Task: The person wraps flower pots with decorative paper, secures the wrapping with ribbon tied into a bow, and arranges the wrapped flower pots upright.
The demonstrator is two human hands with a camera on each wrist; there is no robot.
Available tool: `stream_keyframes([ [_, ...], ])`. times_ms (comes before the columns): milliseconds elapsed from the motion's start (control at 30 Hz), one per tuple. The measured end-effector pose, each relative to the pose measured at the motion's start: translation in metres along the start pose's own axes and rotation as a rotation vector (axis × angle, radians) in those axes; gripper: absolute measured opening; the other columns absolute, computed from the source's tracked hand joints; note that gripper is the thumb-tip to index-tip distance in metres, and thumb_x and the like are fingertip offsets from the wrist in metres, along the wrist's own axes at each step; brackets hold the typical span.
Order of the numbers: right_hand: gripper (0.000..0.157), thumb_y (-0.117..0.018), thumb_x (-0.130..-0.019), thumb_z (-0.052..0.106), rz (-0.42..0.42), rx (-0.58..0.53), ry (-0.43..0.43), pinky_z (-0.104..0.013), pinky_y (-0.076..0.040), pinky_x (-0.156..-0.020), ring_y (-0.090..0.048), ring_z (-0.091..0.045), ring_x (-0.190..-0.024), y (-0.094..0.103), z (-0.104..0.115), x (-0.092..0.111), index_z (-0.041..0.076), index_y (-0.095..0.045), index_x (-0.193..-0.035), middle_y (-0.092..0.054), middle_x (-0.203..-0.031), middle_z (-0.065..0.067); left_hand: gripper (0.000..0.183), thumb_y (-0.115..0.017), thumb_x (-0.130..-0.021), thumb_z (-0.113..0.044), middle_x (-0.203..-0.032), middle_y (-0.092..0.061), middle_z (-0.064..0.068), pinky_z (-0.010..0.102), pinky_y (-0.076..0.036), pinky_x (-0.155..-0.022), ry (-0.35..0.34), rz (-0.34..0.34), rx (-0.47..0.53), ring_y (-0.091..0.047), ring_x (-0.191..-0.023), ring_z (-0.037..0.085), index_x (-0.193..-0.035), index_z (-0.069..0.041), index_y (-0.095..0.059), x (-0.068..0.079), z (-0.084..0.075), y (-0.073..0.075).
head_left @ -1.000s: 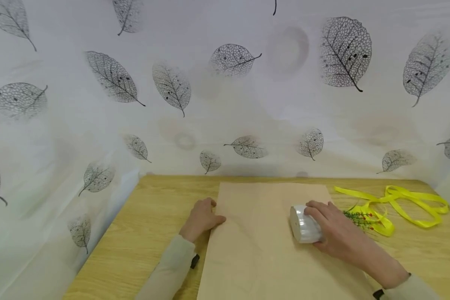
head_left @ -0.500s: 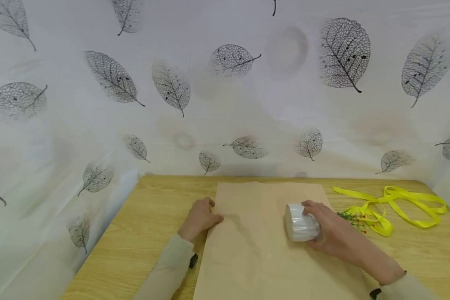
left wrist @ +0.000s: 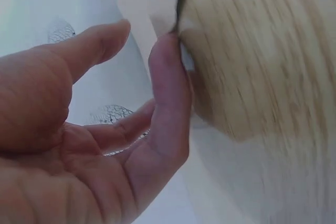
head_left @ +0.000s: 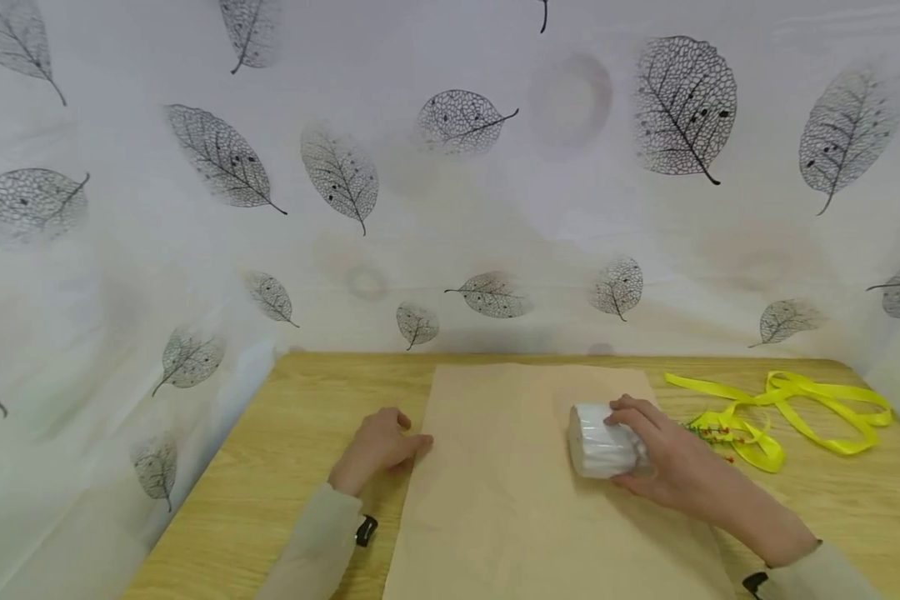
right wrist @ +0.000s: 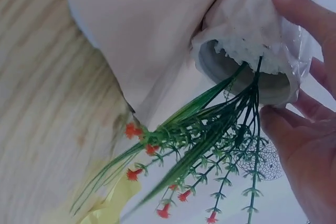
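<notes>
A sheet of brown paper (head_left: pixel 495 500) lies flat on the wooden table. On its right part, a white flower pot (head_left: pixel 600 442) lies on its side with its base toward the left. My right hand (head_left: pixel 678 458) grips it, thumb and fingers on either side in the right wrist view. From the mouth of the pot hangs an artificial plant (right wrist: pixel 210 135) with green leaves and small red flowers. My left hand (head_left: pixel 378 450) is at the paper's left edge. In the left wrist view one fingertip touches that edge, while the thumb stands apart from it.
Loose loops of yellow ribbon (head_left: pixel 825 400) lie on the table (head_left: pixel 270 467) to the right of the paper. Behind the table hangs a pale curtain (head_left: pixel 495 217) printed with dark leaf skeletons.
My left hand has drawn back to the left and slightly nearer, from over the paper's margin to its edge. The pot has moved a little left and away in my right hand.
</notes>
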State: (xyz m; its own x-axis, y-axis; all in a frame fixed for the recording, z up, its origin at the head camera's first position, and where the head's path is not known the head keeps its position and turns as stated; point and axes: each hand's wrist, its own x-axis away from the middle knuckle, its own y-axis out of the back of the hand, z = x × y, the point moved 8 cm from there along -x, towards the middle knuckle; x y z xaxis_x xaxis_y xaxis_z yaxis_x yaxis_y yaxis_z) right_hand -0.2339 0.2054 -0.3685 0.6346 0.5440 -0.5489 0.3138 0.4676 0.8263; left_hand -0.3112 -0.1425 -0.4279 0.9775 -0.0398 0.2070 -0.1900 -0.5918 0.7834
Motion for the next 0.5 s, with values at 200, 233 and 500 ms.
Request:
stream_keyframes([
  [200,0.064,-0.092,-0.065,0.012,-0.001,-0.029,-0.019,-0.039,-0.062,-0.073,-0.071,-0.026,-0.096,0.0031,-0.0016,0.0028,0.011,-0.063,-0.122,-0.064,-0.13,-0.013,0.065,-0.077,-0.09,-0.031,-0.083,-0.067,0.01,0.028,-0.053,-0.066,0.026,0.054,0.047,-0.063,-0.062,0.015,-0.133,0.011,-0.053,0.0076,-0.0025,-0.0049],
  [233,0.063,-0.09,-0.066,0.011,-0.006,-0.034,-0.018,-0.041,-0.062,-0.073,-0.071,-0.028,-0.098,0.0038,-0.0017,0.0033,0.011,-0.064,-0.123,-0.065,-0.131,-0.014,0.065,-0.077,-0.09,-0.031,-0.085,-0.066,0.011,0.03,-0.054,-0.067,0.028,0.054,0.047,-0.064,-0.063,0.016,-0.134,0.011,-0.053,0.0077,-0.0024,-0.0053],
  [500,0.055,-0.089,-0.073,0.012,-0.085,-0.065,0.06,-0.008,-0.047,-0.094,-0.07,-0.029,-0.103,0.0099,0.0,0.0053,0.008,-0.069,-0.124,-0.066,-0.13,-0.016,0.047,-0.078,-0.089,-0.028,-0.122,-0.069,0.021,0.046,-0.056,-0.09,-0.012,0.02,0.048,-0.065,-0.105,0.03,-0.121,0.003,-0.066,-0.0012,0.0013,-0.0062],
])
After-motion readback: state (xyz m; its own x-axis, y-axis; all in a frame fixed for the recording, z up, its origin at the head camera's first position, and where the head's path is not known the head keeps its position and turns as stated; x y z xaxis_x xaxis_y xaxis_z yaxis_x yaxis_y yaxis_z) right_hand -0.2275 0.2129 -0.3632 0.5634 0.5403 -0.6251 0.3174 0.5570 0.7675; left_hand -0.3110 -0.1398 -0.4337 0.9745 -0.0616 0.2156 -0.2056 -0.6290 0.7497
